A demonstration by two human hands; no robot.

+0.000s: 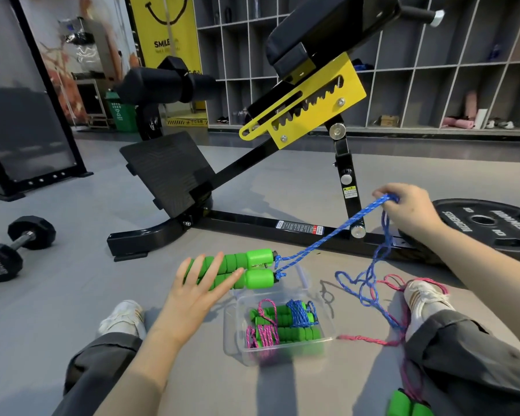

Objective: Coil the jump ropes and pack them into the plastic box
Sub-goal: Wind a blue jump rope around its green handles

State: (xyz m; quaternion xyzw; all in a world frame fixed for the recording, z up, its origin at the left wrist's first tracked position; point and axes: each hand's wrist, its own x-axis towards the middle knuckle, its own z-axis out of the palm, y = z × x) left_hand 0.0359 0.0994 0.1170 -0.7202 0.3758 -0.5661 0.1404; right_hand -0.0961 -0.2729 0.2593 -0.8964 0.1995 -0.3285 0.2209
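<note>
Coiling step, blue rope (364,212) unwound: right-hand grip (409,208) pinching doubled strands taut; left-hand grip (198,283), fingers straight, resting on green handles (252,268) over plastic box (234,331). Next, likely: winding slack round handles.

Pink rope handles (406,405) — cut off below.

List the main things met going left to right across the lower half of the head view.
Dumbbell → left hand on the green handles → plastic box → right hand pinching the blue rope → weight plate.
</note>
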